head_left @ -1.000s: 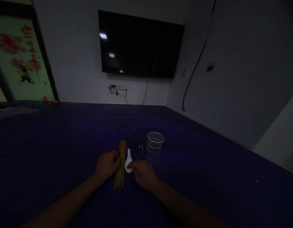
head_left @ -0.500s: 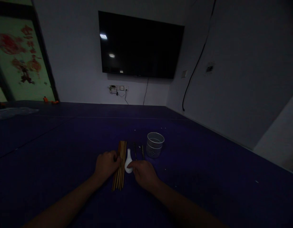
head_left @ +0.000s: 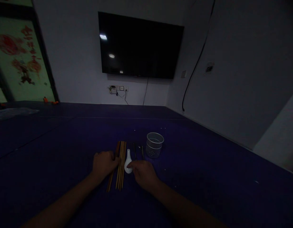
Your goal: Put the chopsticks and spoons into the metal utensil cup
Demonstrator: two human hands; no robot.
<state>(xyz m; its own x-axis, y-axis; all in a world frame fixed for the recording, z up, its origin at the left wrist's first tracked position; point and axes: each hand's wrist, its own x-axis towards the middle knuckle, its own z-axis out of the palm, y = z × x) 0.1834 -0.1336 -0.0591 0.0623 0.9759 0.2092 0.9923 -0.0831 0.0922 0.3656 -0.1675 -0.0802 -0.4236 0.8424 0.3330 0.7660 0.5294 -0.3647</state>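
My left hand [head_left: 104, 164] is closed on a darker brown chopstick [head_left: 110, 180], perhaps more than one, slanted away from the row at its lower end. Several lighter wooden chopsticks [head_left: 121, 175] lie side by side just right of it, and my left fingertips reach their edge. A white soup spoon [head_left: 128, 155] lies to their right, handle pointing away from me. My right hand [head_left: 144, 174] is curled, with its fingertips on the spoon's bowl. Past that hand lie two thin dark utensils [head_left: 134, 150], whose kind is too dim to make out, their near ends partly hidden.
A silvery metal cup with holes in its side [head_left: 154, 146] stands upright behind my right hand. Everything rests on a dark purple surface [head_left: 203, 164] with small white specks. A television [head_left: 141, 44] hangs on the far wall, and clear plastic [head_left: 15, 112] lies far left.
My left hand has shifted slightly left, and the darker chopstick's near end has swung left, apart from the lighter ones. My right hand and the spoon have hardly moved.
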